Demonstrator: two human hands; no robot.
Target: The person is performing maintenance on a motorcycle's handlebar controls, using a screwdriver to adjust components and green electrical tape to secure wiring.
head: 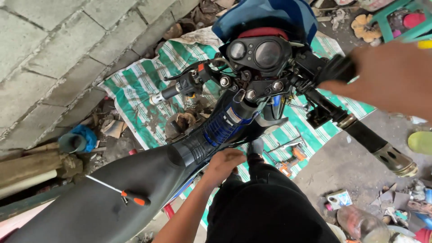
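Observation:
I look down on a motorcycle with a round instrument cluster (258, 54), a blue ribbed frame cover (222, 126) and a black seat (112, 198). My left hand (225, 163) curls over the body edge just below the blue cover, beside my black-trousered leg. My right hand (389, 76), blurred and close to the camera, grips a black part (336, 67) at the right side of the handlebar. The right grip (382, 150) juts out below that hand. The left grip (165, 94) is free. A screwdriver (130, 196) with an orange and black handle lies on the seat.
A green and white striped tarp (135, 85) lies under the bike, with hand tools (288, 163) on it. A grey block wall (49, 58) runs along the left. Scrap, a plastic bottle (360, 222) and a green stool (396, 18) litter the right side.

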